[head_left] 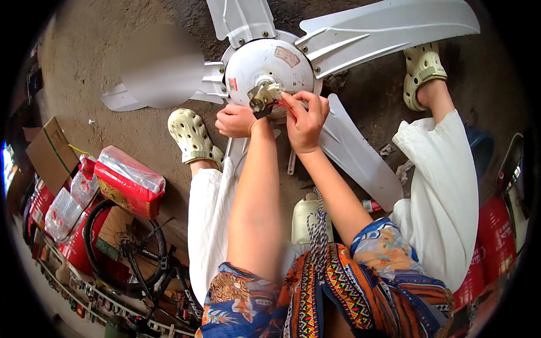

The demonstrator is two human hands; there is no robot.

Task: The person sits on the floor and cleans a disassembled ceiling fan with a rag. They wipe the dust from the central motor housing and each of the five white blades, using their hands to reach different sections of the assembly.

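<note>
A white ceiling fan lies on the floor, its round motor housing [248, 65] between my feet and its broad blades [389, 34] spread around it. A metal bracket [260, 98] stands up from the centre of the housing. Beside the bracket, my right hand [307, 121] pinches red wires [277, 103] between thumb and fingers. My left hand [235, 120] is closed in a fist left of the bracket, over the housing's near edge. What that fist holds, if anything, is hidden. A blurred round patch covers part of the left blade.
Cream clogs [194, 135] are on my feet, either side of the fan. A whitish plastic jug [305, 219] stands between my legs. At left are a red plastic-wrapped pack [131, 180], a cardboard piece [53, 155] and a bicycle wheel [93, 242]. Red containers [496, 242] stand at right.
</note>
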